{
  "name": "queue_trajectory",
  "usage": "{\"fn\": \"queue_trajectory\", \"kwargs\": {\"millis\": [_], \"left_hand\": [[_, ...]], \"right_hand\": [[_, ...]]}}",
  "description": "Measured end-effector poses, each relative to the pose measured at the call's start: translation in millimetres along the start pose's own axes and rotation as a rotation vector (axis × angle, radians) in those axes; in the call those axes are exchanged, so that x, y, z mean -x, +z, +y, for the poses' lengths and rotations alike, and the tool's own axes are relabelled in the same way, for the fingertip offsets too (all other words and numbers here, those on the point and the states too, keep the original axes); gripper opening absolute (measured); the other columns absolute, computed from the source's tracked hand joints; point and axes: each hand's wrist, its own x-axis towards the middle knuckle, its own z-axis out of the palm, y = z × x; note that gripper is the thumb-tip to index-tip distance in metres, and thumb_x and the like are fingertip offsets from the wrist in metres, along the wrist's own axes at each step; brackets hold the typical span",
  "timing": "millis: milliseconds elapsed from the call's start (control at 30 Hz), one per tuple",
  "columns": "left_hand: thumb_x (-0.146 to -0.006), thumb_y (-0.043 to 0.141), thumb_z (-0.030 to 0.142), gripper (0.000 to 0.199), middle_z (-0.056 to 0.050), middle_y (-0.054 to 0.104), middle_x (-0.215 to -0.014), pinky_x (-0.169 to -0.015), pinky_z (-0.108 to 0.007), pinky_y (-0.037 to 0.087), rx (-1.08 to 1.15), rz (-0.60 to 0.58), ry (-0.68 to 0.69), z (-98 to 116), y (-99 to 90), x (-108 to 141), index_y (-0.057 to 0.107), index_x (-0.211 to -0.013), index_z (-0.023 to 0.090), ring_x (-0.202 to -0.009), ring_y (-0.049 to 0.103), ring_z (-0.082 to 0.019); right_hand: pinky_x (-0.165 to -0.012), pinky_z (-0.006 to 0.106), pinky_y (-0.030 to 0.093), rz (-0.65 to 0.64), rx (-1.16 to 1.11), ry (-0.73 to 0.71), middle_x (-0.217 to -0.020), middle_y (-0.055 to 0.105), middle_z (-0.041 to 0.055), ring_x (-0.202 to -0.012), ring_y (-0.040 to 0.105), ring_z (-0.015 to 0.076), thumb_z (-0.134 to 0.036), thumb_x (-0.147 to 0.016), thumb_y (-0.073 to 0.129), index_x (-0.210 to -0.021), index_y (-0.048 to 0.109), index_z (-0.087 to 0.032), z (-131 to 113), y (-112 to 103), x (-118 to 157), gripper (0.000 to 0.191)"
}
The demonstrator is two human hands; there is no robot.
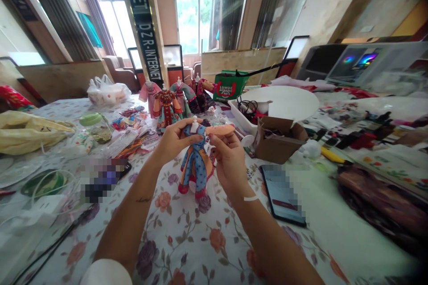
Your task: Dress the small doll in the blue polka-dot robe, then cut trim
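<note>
Between my hands, above the flowered tablecloth (pixel 187 249), is a headless doll in a blue patterned dress (pixel 197 164) with orange panels and red hems. My left hand (pixel 175 140) grips the doll's upper body from the left, thumb across its chest. A peach-orange sleeve (pixel 222 130) sticks out to the right. My right hand (pixel 230 160) pinches near that sleeve and the shoulder; whether cloth or something smaller is in its fingertips is hard to see. The white neck peg (pixel 195 119) shows at the top. Just behind stand several other dressed headless dolls (pixel 167 102).
At right are a cardboard box (pixel 280 140), a white bin (pixel 236 113) with cables, and a phone (pixel 282 193). To the left lie another phone (pixel 109 180), a green-lidded jar (pixel 96 127), plastic packets (pixel 133 140) and white cables (pixel 56 178). A green bag (pixel 230 85) stands behind.
</note>
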Motion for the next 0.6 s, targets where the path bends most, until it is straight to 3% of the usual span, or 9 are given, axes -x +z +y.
{"fn": "queue_trajectory", "kwargs": {"millis": [200, 400, 600], "left_hand": [[-0.065, 0.080, 0.024, 0.044, -0.004, 0.068, -0.096, -0.077, -0.027, 0.052, 0.006, -0.009, 0.014, -4.4, 0.2, -1.4, 0.068, -0.107, 0.017, -0.084, 0.062, -0.016], [-0.066, 0.079, 0.024, 0.048, -0.006, 0.068, -0.107, -0.084, -0.031, 0.052, 0.021, 0.005, 0.027, -5.9, 3.2, -1.6, 0.065, -0.111, 0.018, -0.094, 0.063, -0.019], [-0.069, 0.077, 0.024, 0.049, -0.008, 0.065, -0.116, -0.088, -0.032, 0.050, -0.063, 0.057, 0.070, -7.0, 3.3, -0.2, 0.062, -0.115, 0.017, -0.099, 0.061, -0.019]], "right_hand": [[-0.064, 0.026, 0.049, -0.008, 0.164, -0.238, -0.078, 0.069, -0.0009, -0.071, 0.063, 0.0142, -0.022, -0.068, 0.076, -0.090, 0.063, -0.020, 6.6, -6.7, -3.1, 0.026], [-0.072, 0.032, 0.053, 0.007, 0.244, -0.251, -0.090, 0.072, 0.0056, -0.083, 0.066, 0.0202, -0.026, -0.069, 0.076, -0.089, 0.067, -0.017, 6.9, -9.5, 0.8, 0.023], [-0.055, 0.023, 0.049, 0.020, 0.250, -0.238, -0.079, 0.068, 0.0010, -0.068, 0.062, 0.0133, -0.034, -0.074, 0.074, -0.087, 0.067, -0.018, -0.9, -9.4, 0.1, 0.022]]}}
